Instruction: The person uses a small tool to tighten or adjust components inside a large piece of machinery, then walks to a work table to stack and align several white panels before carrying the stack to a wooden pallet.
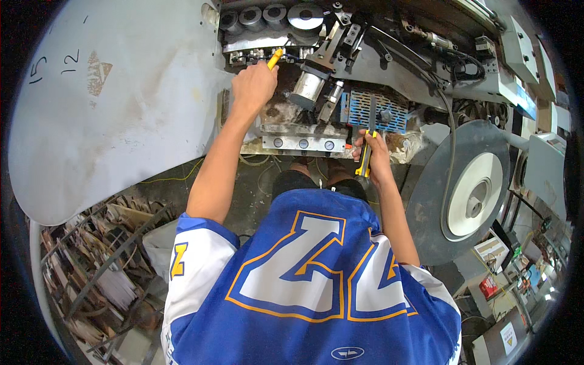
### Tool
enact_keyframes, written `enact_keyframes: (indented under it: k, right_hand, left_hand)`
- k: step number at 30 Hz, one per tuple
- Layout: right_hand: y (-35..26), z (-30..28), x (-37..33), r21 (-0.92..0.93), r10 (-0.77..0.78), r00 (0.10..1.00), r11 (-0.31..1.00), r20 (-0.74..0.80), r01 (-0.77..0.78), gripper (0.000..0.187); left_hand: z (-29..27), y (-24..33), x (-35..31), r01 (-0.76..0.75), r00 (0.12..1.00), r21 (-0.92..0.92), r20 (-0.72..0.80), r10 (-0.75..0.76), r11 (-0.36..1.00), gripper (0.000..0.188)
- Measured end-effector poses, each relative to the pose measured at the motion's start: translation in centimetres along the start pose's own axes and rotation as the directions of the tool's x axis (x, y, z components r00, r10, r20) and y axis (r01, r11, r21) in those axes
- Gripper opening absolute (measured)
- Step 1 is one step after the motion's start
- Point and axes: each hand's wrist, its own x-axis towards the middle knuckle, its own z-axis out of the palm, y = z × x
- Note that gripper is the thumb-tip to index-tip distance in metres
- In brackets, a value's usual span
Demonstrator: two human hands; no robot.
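Note:
My left hand (254,88) is closed round a yellow-handled tool (275,58) at the row of small metal fittings (258,56) under the machine's rollers; its working end is too small to make out. Lower and to the right, my right hand (377,155) grips a yellow-and-black handled tool (365,159) with a long flat grey blade pointing away from me. That blade passes over a blue slotted plate (359,108) on the machine. Between my hands, a silver metal cylinder (308,86) hangs at a slant from a bracket.
Several round metal rollers (275,16) line the back. A panel with pressure gauges (303,144) faces me. At left spreads a large grey sheet surface (140,103) above a rack of strip offcuts (103,267). A big dark reel with a pale hub (474,191) stands at right.

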Motion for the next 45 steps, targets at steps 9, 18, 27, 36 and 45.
enact_keyframes:
  k: [9, 18, 27, 36, 45]
  right_hand:
    - [-0.5, 0.1, -1.4, -0.097, -0.052, 0.997, 0.994, 0.054, 0.057, 0.031]
    - [-0.4, 1.9, -0.7, -0.147, -0.063, 0.992, 0.986, 0.106, 0.078, 0.028]
    - [0.4, 4.2, 0.4, -0.152, -0.013, 0.990, 0.988, 0.141, 0.034, 0.025]
    - [0.4, 5.1, 1.4, -0.205, -0.036, 0.991, 0.977, 0.132, 0.062, 0.023]
    - [0.6, 2.2, 2.0, -0.185, -0.091, 0.994, 0.977, 0.068, 0.102, 0.025]
  left_hand:
    - [0.7, -0.3, -0.1, 0.002, 1.000, -0.036, 0.015, -0.001, 0.999, 0.043]
    - [1.4, -1.7, -8.1, 0.152, 0.988, -0.165, 0.041, -0.147, 0.975, 0.045]
    - [4.7, -7.0, -24.8, 0.361, 0.895, -0.027, 0.291, -0.338, 0.932, 0.048]
    - [11.8, -11.4, -27.2, 0.443, 0.754, 0.144, 0.473, -0.455, 0.885, 0.054]
    - [13.9, -6.5, -21.7, 0.469, 0.867, -0.188, 0.288, -0.408, 0.863, 0.060]
